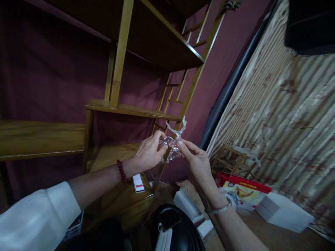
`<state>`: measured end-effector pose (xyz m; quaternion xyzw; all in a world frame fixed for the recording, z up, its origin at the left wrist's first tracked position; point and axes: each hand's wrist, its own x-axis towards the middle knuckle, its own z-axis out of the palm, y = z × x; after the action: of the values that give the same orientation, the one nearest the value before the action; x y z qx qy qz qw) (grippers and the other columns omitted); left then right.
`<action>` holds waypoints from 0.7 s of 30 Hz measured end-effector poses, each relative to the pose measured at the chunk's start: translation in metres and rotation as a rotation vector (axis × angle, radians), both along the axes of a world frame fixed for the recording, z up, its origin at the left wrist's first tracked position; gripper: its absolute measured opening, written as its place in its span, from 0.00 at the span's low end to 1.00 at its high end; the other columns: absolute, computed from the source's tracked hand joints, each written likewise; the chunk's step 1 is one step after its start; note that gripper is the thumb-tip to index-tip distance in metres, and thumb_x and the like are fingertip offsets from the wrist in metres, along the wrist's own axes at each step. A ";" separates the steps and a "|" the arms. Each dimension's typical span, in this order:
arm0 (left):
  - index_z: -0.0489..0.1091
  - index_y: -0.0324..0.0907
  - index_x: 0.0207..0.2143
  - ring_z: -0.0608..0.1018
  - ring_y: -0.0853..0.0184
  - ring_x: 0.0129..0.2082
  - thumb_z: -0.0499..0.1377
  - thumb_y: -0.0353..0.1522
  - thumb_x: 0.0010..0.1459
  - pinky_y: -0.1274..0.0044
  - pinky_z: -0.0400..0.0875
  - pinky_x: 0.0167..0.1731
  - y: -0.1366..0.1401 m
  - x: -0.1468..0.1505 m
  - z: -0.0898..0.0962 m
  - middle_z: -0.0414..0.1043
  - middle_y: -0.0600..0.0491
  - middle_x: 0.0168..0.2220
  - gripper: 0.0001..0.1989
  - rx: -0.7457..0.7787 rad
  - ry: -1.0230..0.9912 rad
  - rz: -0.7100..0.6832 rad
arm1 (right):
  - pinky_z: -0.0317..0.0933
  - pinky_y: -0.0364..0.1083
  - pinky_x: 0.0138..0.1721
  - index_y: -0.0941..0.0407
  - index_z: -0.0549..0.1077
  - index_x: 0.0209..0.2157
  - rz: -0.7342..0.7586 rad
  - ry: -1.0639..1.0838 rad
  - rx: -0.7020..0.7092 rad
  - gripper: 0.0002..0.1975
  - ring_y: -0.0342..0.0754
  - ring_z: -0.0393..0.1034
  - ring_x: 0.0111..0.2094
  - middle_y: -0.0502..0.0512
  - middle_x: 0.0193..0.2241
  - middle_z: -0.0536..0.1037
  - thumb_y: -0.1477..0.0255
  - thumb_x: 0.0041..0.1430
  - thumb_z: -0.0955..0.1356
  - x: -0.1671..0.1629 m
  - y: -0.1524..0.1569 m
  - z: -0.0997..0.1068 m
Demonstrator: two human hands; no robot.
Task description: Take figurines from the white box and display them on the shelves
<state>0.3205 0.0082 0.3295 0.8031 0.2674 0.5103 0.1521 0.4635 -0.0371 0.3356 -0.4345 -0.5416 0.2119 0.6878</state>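
Note:
A clear, see-through deer figurine [169,142] with branching antlers is held up in the middle of the view, in front of the wooden shelf unit. My left hand [150,150], with a dark red bead bracelet at the wrist, pinches the deer's rear end between thumb and fingers. On the other side, my right hand [196,158] grips the deer near its head and neck, thumb toward me. The antlers rise above my right thumb, and thin legs hang down between the hands. My fingertips hide parts of the body.
The wooden shelf unit [136,111] stands ahead against a dark red wall. A lit phone [138,183] lies on its lower board. A black rounded object [180,233] is below me. White boxes [285,211], a red-and-yellow box [243,190] and a striped curtain [277,115] are at right.

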 end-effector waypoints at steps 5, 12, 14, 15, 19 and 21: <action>0.58 0.44 0.38 0.73 0.67 0.36 0.53 0.31 0.53 0.73 0.68 0.38 0.007 0.005 0.019 0.69 0.53 0.36 0.09 -0.019 -0.038 -0.017 | 0.62 0.42 0.25 0.57 0.77 0.32 -0.039 -0.033 0.030 0.18 0.45 0.69 0.27 0.53 0.28 0.78 0.61 0.40 0.72 0.001 0.006 0.023; 0.59 0.42 0.36 0.73 0.69 0.34 0.54 0.31 0.52 0.74 0.68 0.36 0.022 0.009 0.050 0.69 0.53 0.35 0.07 0.076 -0.027 0.000 | 0.63 0.42 0.24 0.59 0.76 0.31 -0.037 -0.026 0.086 0.20 0.43 0.69 0.25 0.53 0.27 0.77 0.60 0.37 0.73 0.004 0.020 0.055; 0.60 0.42 0.34 0.72 0.69 0.33 0.54 0.32 0.52 0.74 0.67 0.36 0.025 0.009 0.060 0.68 0.53 0.34 0.06 0.116 -0.004 0.040 | 0.63 0.41 0.24 0.59 0.76 0.30 -0.036 -0.032 0.106 0.20 0.42 0.69 0.25 0.52 0.26 0.77 0.60 0.36 0.73 0.004 0.023 0.064; 0.60 0.41 0.33 0.72 0.69 0.32 0.54 0.32 0.53 0.74 0.67 0.36 0.027 0.009 0.065 0.68 0.53 0.34 0.06 0.128 0.009 0.065 | 0.63 0.41 0.24 0.59 0.76 0.30 -0.033 -0.040 0.113 0.19 0.42 0.68 0.24 0.52 0.26 0.77 0.60 0.36 0.73 0.004 0.025 0.069; 0.62 0.41 0.32 0.71 0.69 0.31 0.55 0.34 0.52 0.74 0.66 0.35 0.037 0.009 0.083 0.68 0.53 0.32 0.06 0.150 0.046 0.147 | 0.62 0.40 0.22 0.60 0.76 0.29 -0.031 -0.081 0.129 0.19 0.41 0.68 0.23 0.52 0.24 0.76 0.61 0.36 0.74 0.001 0.033 0.089; 0.62 0.41 0.32 0.70 0.69 0.31 0.55 0.34 0.52 0.75 0.65 0.35 0.044 0.010 0.091 0.68 0.53 0.31 0.06 0.150 0.045 0.164 | 0.62 0.40 0.22 0.60 0.75 0.29 -0.027 -0.090 0.135 0.19 0.41 0.68 0.22 0.51 0.23 0.76 0.61 0.36 0.74 -0.001 0.039 0.098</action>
<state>0.3301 0.0521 0.4201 0.7989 0.2967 0.5214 0.0430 0.4623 0.0016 0.4334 -0.4035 -0.5792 0.1458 0.6931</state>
